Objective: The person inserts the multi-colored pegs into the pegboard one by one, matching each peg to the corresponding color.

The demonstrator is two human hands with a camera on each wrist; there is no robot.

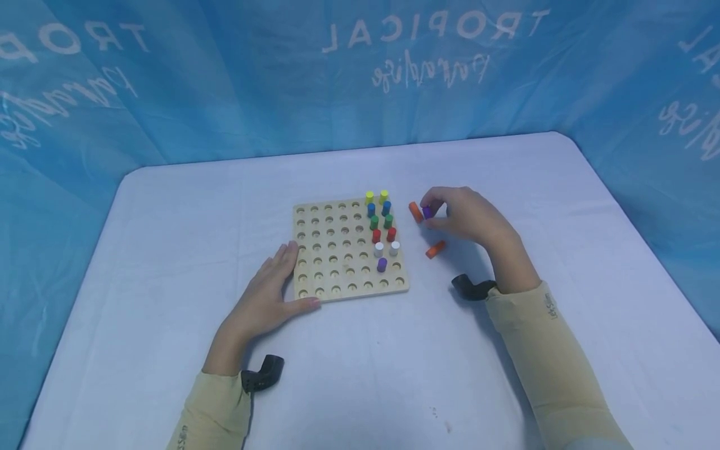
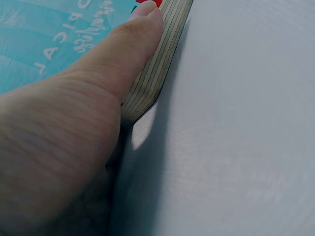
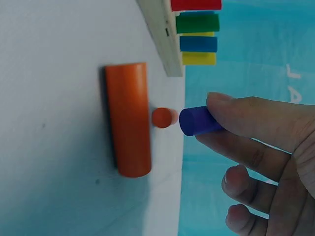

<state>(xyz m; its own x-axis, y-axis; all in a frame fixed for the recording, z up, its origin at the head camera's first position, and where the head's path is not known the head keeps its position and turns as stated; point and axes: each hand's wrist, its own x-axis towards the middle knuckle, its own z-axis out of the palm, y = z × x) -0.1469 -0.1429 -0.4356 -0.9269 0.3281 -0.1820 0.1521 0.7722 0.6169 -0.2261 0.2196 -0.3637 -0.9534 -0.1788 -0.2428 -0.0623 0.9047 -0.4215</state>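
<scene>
A square wooden pegboard [image 1: 337, 275] with rows of round holes lies on the white table. My left hand [image 1: 270, 294] rests against its left side and near corner, fingers straight, thumb along the front edge. Between thumb and index finger, my right hand [image 1: 467, 215] pinches a purple peg [image 3: 199, 121], held right of the board. Two orange pegs lie on the table there: one orange peg [image 1: 415, 212] beside the fingertips, another orange peg [image 1: 435, 249] nearer me. A second purple peg [image 1: 382, 265] stands in the board below two white pegs.
Pairs of yellow, blue, green, red and white pegs fill the two right columns of the board from the far edge, such as a red peg [image 1: 391, 234]. A blue printed curtain [image 1: 270, 94] hangs behind the table [image 1: 360, 375].
</scene>
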